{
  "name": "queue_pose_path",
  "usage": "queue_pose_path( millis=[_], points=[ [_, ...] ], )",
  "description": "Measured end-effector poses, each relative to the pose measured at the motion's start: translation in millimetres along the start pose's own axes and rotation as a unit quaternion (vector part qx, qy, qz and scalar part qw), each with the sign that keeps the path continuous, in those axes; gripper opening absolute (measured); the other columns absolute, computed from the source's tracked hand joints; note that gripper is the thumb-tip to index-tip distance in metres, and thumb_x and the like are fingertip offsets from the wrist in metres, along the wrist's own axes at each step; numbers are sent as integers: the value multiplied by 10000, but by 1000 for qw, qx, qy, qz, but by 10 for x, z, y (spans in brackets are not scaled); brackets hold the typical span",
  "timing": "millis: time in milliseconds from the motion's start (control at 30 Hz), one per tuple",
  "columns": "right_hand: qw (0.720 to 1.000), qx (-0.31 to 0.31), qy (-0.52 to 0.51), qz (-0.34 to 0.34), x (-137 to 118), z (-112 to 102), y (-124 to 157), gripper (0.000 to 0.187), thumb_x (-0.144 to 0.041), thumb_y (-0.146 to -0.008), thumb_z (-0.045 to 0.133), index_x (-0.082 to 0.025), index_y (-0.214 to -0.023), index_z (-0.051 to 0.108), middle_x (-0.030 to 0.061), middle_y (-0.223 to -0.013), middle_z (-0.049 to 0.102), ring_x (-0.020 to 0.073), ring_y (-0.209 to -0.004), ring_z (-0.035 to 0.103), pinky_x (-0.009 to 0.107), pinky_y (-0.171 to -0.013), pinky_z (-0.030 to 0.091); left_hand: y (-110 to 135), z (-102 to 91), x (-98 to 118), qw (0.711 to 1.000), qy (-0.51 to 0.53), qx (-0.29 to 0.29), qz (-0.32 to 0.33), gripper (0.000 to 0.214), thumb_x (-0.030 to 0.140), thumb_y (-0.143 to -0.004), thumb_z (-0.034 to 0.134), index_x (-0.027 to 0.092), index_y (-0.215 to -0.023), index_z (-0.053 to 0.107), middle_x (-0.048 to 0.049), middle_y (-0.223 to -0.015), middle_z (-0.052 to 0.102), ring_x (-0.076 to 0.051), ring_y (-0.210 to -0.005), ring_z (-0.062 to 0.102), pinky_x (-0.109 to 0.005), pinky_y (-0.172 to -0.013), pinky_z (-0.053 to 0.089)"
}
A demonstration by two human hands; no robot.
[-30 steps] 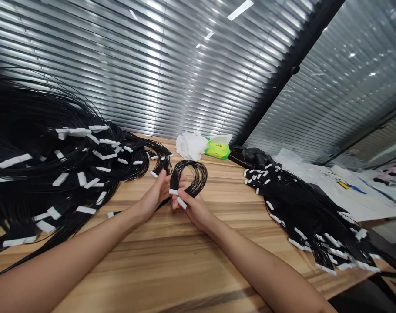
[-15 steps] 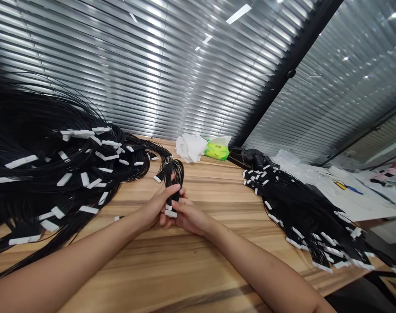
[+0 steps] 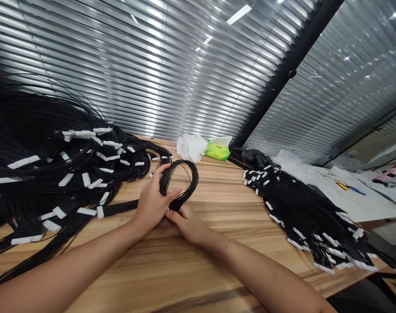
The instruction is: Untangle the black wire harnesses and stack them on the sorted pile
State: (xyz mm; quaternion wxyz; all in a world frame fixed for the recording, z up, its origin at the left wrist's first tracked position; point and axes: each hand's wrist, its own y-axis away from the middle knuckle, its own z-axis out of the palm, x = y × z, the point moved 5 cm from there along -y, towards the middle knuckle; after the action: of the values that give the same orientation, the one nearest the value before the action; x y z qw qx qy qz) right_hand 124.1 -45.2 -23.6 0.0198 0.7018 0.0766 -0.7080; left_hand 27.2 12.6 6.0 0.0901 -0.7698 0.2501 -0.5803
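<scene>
Wires point(image 3: 195, 177) looped, thin and black.

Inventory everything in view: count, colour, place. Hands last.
Table: one, wood-brown, foreground
Cable loop: one, black, centre
Cable strip: one, black, left of the loop
Left pile: one, black cables, table's left end
Right pile: one, black cables, table's right end
Connectors: many, white, on cable ends
Crumpled tissue: one heap, white, table's back edge
Pack: one, green, beside the tissue
Dark item: one, black, behind right pile
Blinds: at least two, silver-grey, background
Bar: one, black, between the blinds
Far table: one, white, right
Plastic: count unclear, translucent, behind right pile
Tool: seemingly one, yellow-blue, on far table
Pink item: one, pink, far right
Left hand: one, bare, on the loop
Right hand: one, bare, on the loop
</scene>
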Motion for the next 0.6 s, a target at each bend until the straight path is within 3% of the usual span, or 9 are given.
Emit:
queue_pose_path(
  millis=[67, 200, 300, 433, 600],
  points=[
    [1000, 16, 15, -8, 30, -27, -17, 277, -410, -847, 560, -181, -930, 690, 40, -854, 696, 223, -892, 613, 361, -853, 463, -15, -11, 5, 999, 37, 3, 7, 592, 558, -873, 499, 243, -1369, 426, -99, -1301, 560, -275, -1150, 547, -402, -967, 432],
    [992, 9, -110, 58, 150, -111, -145, 424, -516, -804, 568, -127, -926, 684, 87, -759, 724, 215, -748, 668, 329, -719, 479, -101, 16, -182, 988, 131, 21, -74, 535, 521, -959, 288, 203, -1337, 493, -101, -1202, 616, -219, -1004, 596, -364, -900, 476],
    [979, -80, -146, 118, 123, -153, -186, 419, -489, -747, 668, -109, -924, 676, 145, -913, 744, 207, -750, 697, 317, -721, 499, -150, 105, -267, 977, 179, -34, -108, 532, 455, -928, 397, 186, -1382, 465, -100, -1186, 640, -193, -898, 611, -378, -916, 475],
    [952, -194, -150, 184, 31, -200, -122, 445, -444, -746, 729, -141, -1058, 637, 152, -1055, 729, 209, -811, 722, 331, -768, 527, -118, 174, -167, 969, 205, -104, -89, 578, 411, -913, 453, 244, -1458, 355, -101, -1432, 488, -214, -1080, 604, -402, -1034, 407],
    [934, -268, -133, 193, -5, -167, -63, 520, -473, -756, 725, -141, -1141, 619, 164, -1109, 707, 184, -790, 725, 328, -812, 520, -38, 221, -59, 954, 252, -146, -73, 609, 438, -923, 458, 289, -1484, 275, -95, -1505, 399, -270, -1223, 545, -436, -1063, 393]
  ],
)
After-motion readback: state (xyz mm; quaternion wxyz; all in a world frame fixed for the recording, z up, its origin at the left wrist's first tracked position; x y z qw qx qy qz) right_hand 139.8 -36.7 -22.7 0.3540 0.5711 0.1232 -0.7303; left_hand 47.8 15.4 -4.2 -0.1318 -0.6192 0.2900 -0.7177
